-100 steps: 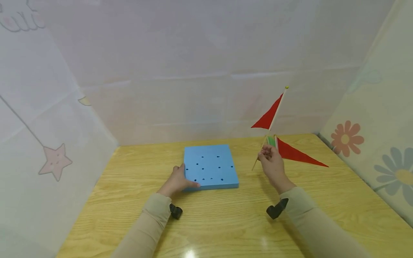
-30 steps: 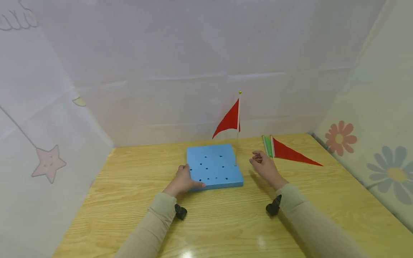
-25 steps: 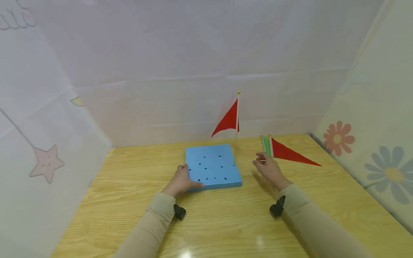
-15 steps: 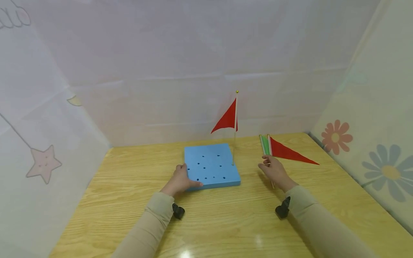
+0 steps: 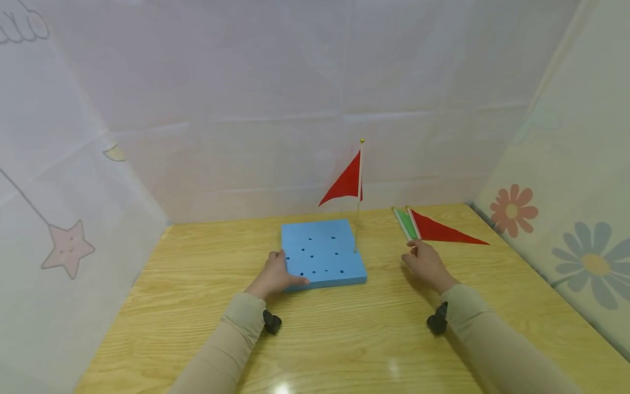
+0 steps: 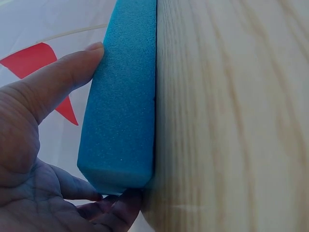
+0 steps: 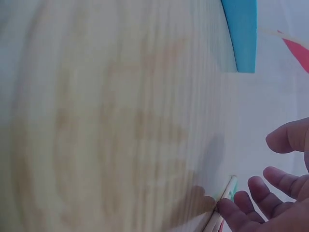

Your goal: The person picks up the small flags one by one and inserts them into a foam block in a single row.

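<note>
My left hand (image 5: 274, 276) holds the near left corner of a blue foam block (image 5: 325, 249) dotted with small holes. Its thumb lies along the front edge and the fingers are at the left side. A red pennant flag (image 5: 346, 178) with a gold tip stands upright in a hole at the block's right edge. My right hand (image 5: 427, 262) is at two flags lying on the table, a green flag (image 5: 406, 223) and a red flag (image 5: 445, 230). In the right wrist view, the thumb is apart from the spread fingers (image 7: 234, 217), which reach the flag sticks (image 7: 215, 212).
The wooden table (image 5: 344, 334) carries the block and flags. Behind it hangs a pale cloth backdrop (image 5: 246, 153), with printed cloth (image 5: 598, 262) at the sides. A black wrist camera (image 5: 272, 322) sits on each sleeve.
The red flag, in my right hand earlier, now stands in the block. My right hand has moved right to the lying flags, whose sticks have swung slightly. My left hand stays at the block's corner.
</note>
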